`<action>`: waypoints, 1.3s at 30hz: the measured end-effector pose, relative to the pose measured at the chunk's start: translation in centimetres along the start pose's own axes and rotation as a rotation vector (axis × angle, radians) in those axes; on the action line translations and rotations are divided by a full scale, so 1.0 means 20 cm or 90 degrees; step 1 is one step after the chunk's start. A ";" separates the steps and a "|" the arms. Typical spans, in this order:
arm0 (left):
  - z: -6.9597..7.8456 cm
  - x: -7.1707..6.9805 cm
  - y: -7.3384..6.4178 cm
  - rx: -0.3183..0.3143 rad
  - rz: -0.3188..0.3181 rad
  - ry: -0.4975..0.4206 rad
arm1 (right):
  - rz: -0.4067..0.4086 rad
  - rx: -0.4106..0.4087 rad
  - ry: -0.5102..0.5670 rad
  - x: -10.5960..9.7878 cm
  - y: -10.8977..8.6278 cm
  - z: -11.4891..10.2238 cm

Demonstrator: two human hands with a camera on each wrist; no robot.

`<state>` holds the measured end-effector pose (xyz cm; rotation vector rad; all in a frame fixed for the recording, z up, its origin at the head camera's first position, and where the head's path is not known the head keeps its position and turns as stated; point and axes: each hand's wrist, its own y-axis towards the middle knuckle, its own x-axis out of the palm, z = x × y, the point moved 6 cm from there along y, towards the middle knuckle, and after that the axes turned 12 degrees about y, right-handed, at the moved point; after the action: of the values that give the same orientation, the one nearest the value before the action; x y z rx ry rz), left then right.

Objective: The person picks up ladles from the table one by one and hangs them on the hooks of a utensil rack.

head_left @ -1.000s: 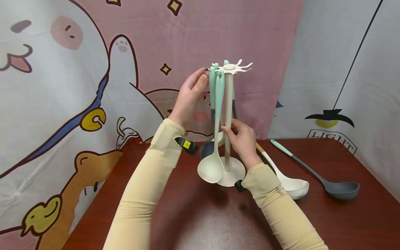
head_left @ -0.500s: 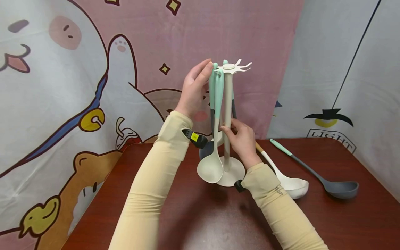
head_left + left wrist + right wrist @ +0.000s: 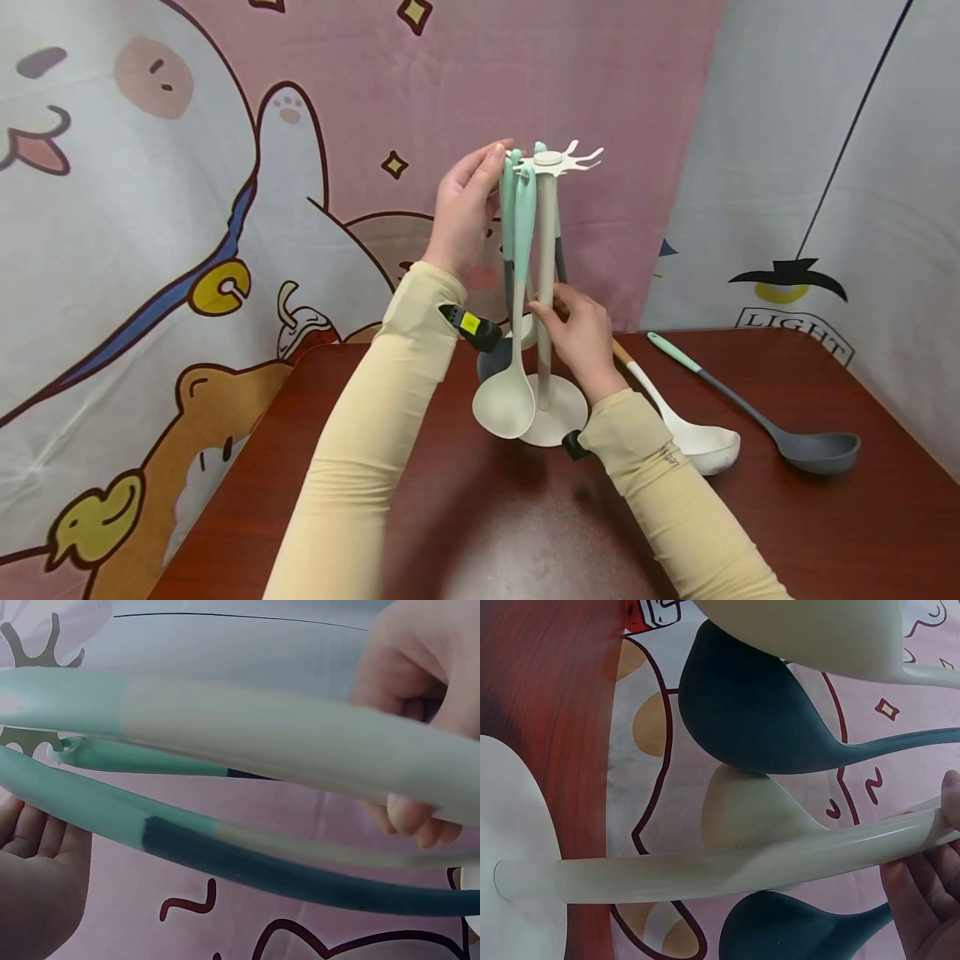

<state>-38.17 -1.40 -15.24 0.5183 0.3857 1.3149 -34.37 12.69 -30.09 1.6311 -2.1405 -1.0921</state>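
Observation:
In the head view my left hand (image 3: pixel 463 212) is raised at the top of the cream utensil stand (image 3: pixel 547 217). Its thumb and fingertips are at the end of a hook and the top of a mint handle (image 3: pixel 508 208); whether they pinch is hidden. My right hand (image 3: pixel 581 333) grips the stand's pole (image 3: pixel 705 877) partway down. A cream ladle (image 3: pixel 504 406) hangs in front. Behind it hangs a dark grey ladle (image 3: pixel 757 705), with a cream utensil (image 3: pixel 750 806) partly hidden. Another dark utensil (image 3: pixel 772 930) hangs at the pole's far side.
On the brown table (image 3: pixel 300 517), right of the stand's round base (image 3: pixel 566 421), lie a white ladle (image 3: pixel 705 446) with a wooden handle end and a dark grey ladle (image 3: pixel 817 450) with a mint handle. A cartoon-print cloth (image 3: pixel 615 75) hangs behind the table.
My left hand has moved slightly right and up, closer to the top of the stand and the mint handles. The right hand and the hanging ladles stay almost where they were.

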 end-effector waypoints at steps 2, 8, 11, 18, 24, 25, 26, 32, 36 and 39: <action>0.00 0.00 0.00 -0.001 0.004 0.000 | -0.001 0.001 0.001 0.00 0.00 0.00; 0.00 0.01 0.01 0.009 -0.001 0.003 | -0.003 -0.001 0.001 0.00 0.00 0.00; 0.00 0.02 0.01 0.013 -0.002 0.016 | -0.002 -0.004 -0.001 0.00 0.01 0.00; -0.01 0.02 0.01 0.007 -0.006 0.009 | -0.026 0.023 0.038 0.01 0.01 0.03; -0.01 0.02 0.01 0.000 -0.004 -0.003 | -0.067 0.061 0.090 0.00 0.01 0.06; -0.01 0.02 0.01 -0.004 -0.003 -0.005 | -0.072 0.065 0.094 0.00 0.00 0.06; -0.01 0.02 0.01 -0.004 -0.002 -0.006 | -0.076 0.067 0.100 0.00 0.00 0.06; -0.02 0.02 0.01 0.008 -0.009 0.012 | -0.079 0.079 0.128 -0.06 -0.04 0.05; -0.02 0.01 0.01 0.023 -0.012 0.024 | -0.089 0.082 0.153 -0.12 -0.05 0.05; -0.02 0.02 0.01 0.021 -0.009 0.022 | -0.118 0.081 0.148 -0.16 -0.06 0.07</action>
<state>-38.46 -1.02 -15.47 0.5209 0.4391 1.3071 -33.18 16.09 -31.06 1.9407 -1.9761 -0.7784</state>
